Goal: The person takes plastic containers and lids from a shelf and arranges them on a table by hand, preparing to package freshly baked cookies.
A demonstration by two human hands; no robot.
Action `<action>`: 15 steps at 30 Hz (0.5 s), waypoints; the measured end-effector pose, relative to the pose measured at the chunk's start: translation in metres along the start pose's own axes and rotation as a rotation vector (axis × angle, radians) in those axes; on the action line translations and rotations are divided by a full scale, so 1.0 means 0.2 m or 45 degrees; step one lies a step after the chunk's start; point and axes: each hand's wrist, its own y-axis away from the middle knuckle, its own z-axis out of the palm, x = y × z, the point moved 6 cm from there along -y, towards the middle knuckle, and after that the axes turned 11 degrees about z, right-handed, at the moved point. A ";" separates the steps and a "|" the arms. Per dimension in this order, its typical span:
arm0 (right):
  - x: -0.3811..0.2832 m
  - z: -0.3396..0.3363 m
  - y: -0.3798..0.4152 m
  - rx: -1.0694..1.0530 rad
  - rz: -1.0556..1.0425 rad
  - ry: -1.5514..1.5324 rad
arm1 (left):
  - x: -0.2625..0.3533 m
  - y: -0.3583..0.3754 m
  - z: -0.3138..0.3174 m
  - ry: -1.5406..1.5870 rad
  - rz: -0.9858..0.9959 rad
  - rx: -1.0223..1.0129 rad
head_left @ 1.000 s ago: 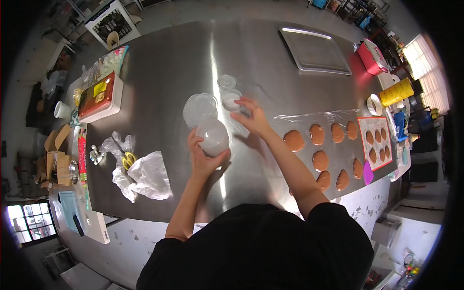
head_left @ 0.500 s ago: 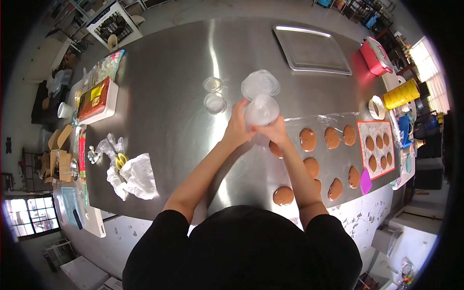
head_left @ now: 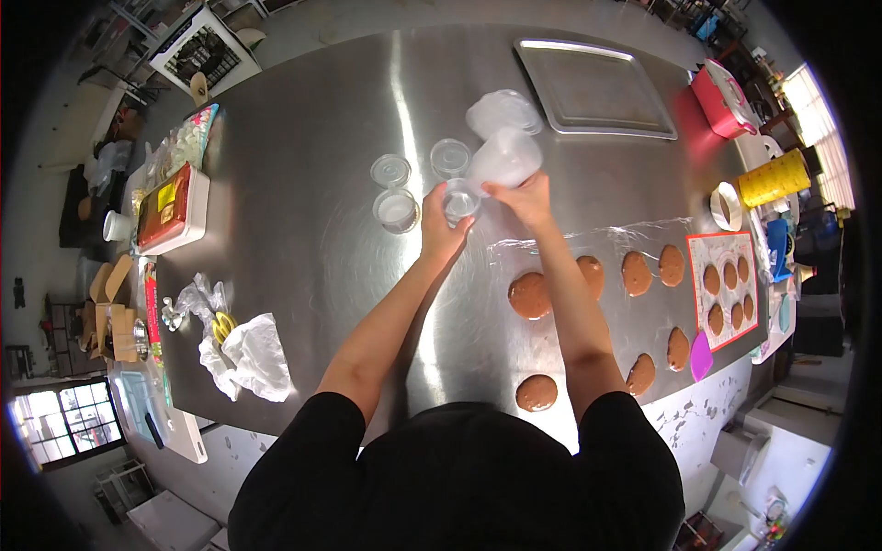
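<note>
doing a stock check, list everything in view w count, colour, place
metal table: one, grey, centre
tray: one, silver, far right
lids: two, clear, beyond cups
cups: two, clear, mid-table
frosted containers: count unclear, whitish, right hand
round stack: one, whitish, beyond containers
film: one, clear, right
discs: at least seven, brown, on film; six on mat
mat: one, red-edged, right
scraper: one, purple, beside mat
roll: one, yellow, right
case: one, pink, far right
scissors: one, yellow-handled, left
tub: one, red-topped, left
carton: one, brown, left
background clutter: uncountable
hands: two, bare, left, right
</note>
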 end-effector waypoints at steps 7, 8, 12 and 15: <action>0.02 -0.18 0.00 0.165 0.061 0.368 | -0.02 0.08 0.02 -0.063 0.086 0.070; 0.02 -0.18 0.01 0.159 0.087 0.420 | -0.02 0.08 0.02 -0.037 0.100 0.075; 0.06 -0.16 0.02 0.182 0.122 0.482 | -0.01 0.10 0.04 0.063 0.074 0.093; 0.06 -0.15 0.02 0.173 0.093 0.446 | 0.02 0.08 0.02 -0.036 0.112 0.045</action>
